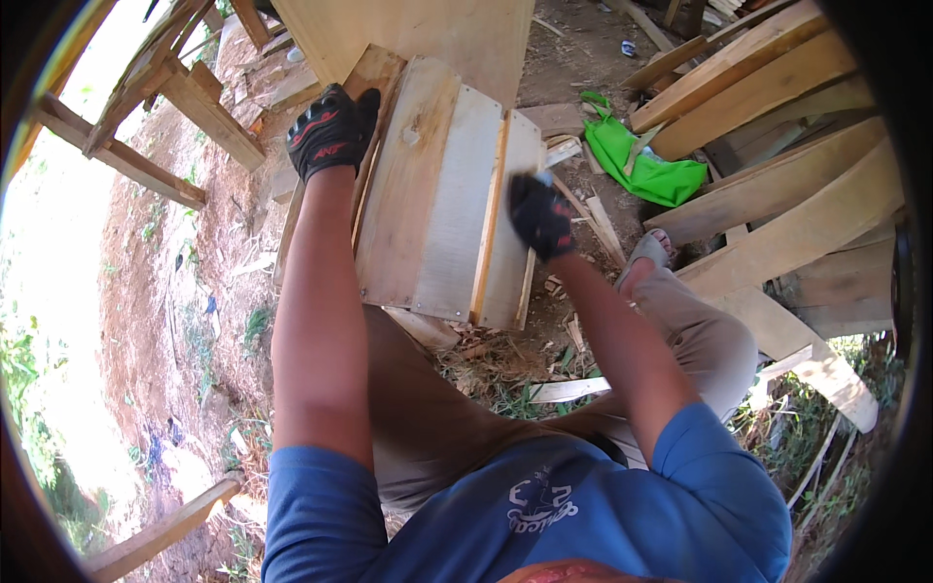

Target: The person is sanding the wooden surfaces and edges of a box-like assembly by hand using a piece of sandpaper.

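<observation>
Bare earth (160, 311) borders the panel (437, 194), probably stiff, best held by its edges; left hand (333, 133) curled around one edge; right hand (541, 216) blurred, grip unclear.

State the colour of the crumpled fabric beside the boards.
The crumpled fabric is bright green; it shows best in the head view.

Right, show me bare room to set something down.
The boarded panel has bare surface between the left hand and the yellowish wooden strip; the plywood sheet beyond the panel also shows bare surface. It is crowded right of the right hand: wood scraps, green bag, loose planks.
</observation>
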{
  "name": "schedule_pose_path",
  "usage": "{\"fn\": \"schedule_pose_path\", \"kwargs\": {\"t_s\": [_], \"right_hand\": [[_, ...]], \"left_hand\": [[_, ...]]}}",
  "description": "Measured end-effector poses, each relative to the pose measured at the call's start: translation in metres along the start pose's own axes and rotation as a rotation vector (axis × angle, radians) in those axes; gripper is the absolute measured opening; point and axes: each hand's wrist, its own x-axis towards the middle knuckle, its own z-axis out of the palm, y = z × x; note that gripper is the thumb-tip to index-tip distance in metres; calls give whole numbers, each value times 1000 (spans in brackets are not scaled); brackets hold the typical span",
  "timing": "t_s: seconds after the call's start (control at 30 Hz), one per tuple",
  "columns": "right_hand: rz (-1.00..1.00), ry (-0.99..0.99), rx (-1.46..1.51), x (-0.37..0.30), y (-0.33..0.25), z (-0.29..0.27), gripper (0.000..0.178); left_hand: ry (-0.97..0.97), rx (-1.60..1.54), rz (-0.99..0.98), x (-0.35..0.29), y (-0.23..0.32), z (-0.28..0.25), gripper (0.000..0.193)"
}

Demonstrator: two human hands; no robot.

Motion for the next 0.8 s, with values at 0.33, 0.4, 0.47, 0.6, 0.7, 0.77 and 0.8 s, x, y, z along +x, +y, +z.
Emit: {"fn": "schedule_pose_path", "kwargs": {"t_s": [0.33, 0.4, 0.47, 0.6, 0.7, 0.77, 0.8], "right_hand": [[-416, -67, -473, -173, -84, -29, 11], [-417, -32, -373, -163, -82, -32, 10], [-416, 40, -371, -144, -75, -23, 12], [-398, 118, -440, -74, -49, 0, 21], [-13, -1, -146, -3, -46, 3, 41], [-3, 96, -143, 40, -27, 9, 48], [-16, 156, -151, 62, -7, 15, 47]], "left_hand": [[32, -24, 17, -5, 7, -5, 60], [39, -27, 21, -6, 8, -5, 60], [69, -21, 29, -7, 10, -3, 60], [52, -18, 22, -7, 16, -1, 63], [35, -14, 6, -9, 7, -1, 65], [59, -16, 20, -8, 8, 2, 64], [69, -28, 35, -8, 13, 2, 63]]}}
